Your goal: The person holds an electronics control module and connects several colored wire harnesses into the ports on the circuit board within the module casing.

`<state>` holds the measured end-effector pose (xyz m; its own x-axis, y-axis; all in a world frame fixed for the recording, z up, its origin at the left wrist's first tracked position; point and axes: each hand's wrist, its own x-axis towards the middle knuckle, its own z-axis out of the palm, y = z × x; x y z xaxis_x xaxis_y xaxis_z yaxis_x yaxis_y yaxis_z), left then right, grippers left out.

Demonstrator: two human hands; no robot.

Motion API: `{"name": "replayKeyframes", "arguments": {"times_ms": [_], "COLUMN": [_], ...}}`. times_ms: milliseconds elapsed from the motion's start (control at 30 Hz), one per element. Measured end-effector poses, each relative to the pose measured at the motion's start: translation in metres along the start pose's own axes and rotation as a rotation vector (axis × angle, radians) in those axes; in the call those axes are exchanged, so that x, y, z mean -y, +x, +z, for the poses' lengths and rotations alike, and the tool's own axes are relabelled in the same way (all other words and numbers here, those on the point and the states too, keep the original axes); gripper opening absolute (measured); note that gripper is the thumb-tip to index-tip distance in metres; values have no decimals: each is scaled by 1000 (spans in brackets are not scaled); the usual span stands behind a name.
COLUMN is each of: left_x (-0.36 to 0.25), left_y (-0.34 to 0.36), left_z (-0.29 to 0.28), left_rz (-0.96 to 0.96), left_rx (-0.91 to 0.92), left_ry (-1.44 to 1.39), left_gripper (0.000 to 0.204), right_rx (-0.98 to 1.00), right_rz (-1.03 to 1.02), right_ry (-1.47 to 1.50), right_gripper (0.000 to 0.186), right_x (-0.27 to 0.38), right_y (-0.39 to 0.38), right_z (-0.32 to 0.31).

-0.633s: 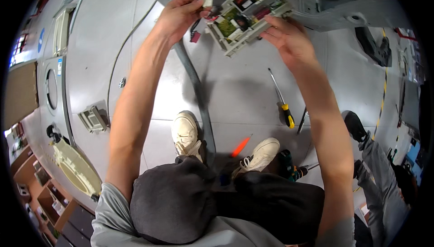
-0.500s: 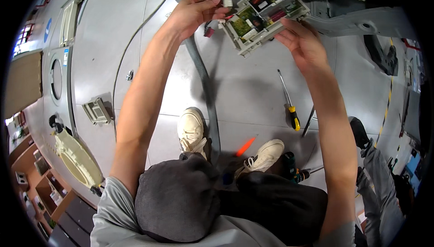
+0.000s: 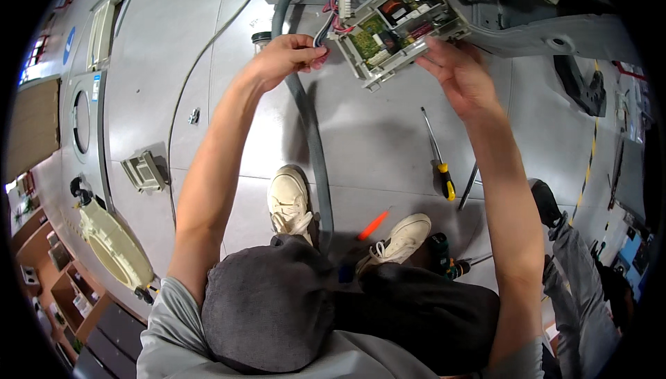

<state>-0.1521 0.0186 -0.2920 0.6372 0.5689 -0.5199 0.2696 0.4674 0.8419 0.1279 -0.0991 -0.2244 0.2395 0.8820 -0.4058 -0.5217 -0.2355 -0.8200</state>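
The floor (image 3: 388,136) is grey tile, with a grey appliance body (image 3: 541,25) lying across the top of the view. I see the circuit board (image 3: 392,25), set in a pale plastic tray, held up in front of that body, above the floor. My left hand (image 3: 288,56) is closed on the bundle of wires (image 3: 333,18) at the board's left end. My right hand (image 3: 461,77) supports the tray from below at its right edge, fingers curled against it. A grey hose (image 3: 312,143) runs down the floor between my arms toward my white shoes (image 3: 291,202). A screwdriver with a yellow and black handle (image 3: 438,160) lies just left of my right forearm. An orange tool (image 3: 373,225) lies between the shoes.
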Motion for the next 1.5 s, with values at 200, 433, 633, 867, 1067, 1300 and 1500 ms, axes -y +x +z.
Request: {"name": "replayKeyframes", "arguments": {"times_ms": [200,433,633,867,1067,1300,1500], "left_x": [-65,-79,-80,-79,-75,-72,-87], "left_y": [-22,-2,5,10,9,4,-3], "left_z": [40,83,84,79,80,85,80], "left_rz": [160,337,428,534,545,824,938], "left_rx": [129,-2,-84,-122,-217,-492,-344], "left_ry": [-241,-82,35,227,377,598,788], "left_gripper": [20,21,19,18,18,29,31], "right_rx": [99,132,134,86,34,71,50], "right_rz": [29,-48,-92,-102,-145,-133,-129], "right_ry": [-104,-184,-310,-320,-314,-340,-338], "right_gripper": [34,34,34,31,26,31,33], "right_x": [-2,-3,6,4,4,8,10], "right_y": [-2,-1,-7,-9,-11,-13,-14], "right_z": [-2,13,25,31,35,37,37]}}
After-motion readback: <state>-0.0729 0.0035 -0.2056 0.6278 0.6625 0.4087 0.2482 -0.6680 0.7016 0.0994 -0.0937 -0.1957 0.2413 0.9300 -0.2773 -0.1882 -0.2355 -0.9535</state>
